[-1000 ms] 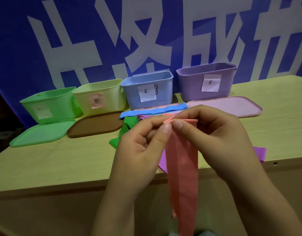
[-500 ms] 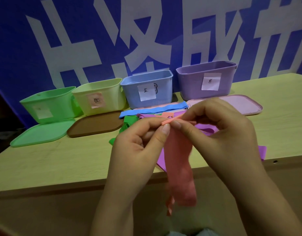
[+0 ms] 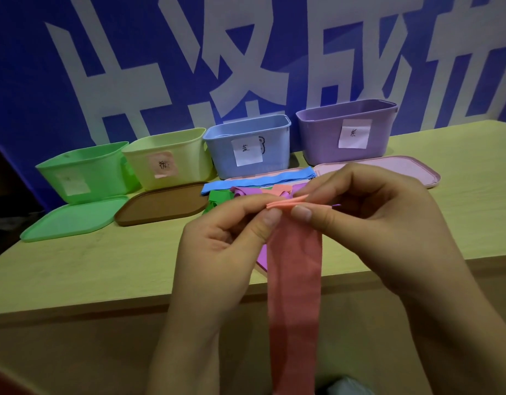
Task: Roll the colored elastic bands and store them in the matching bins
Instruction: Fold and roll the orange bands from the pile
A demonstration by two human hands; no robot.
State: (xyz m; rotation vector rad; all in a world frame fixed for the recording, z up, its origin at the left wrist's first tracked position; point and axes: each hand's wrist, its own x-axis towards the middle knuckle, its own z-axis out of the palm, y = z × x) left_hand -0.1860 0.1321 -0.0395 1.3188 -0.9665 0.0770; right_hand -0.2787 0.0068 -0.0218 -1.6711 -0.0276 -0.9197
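Since half a second ago the pink band (image 3: 294, 280) swung back to hang straight at frame centre; its folded top edge looks flatter, so rolling has barely begun. Left hand (image 3: 217, 238) and right hand (image 3: 368, 223) both pinch that edge. Behind, left to right: green bin (image 3: 83, 169), yellow bin (image 3: 166, 158), blue bin (image 3: 246, 146), purple bin (image 3: 346, 132). Loose bands (image 3: 246, 189) clutter the table (image 3: 103, 266).

Four bins in a row at the table's (image 3: 75, 269) back edge: left bin (image 3: 83, 172), second bin (image 3: 166, 158), third bin (image 3: 249, 146), right bin (image 3: 346, 132). Lids flat in front: left lid (image 3: 72, 219), middle lid (image 3: 160, 206), right lid (image 3: 388, 169). Loose bands (image 3: 257, 181) lie before the third bin.
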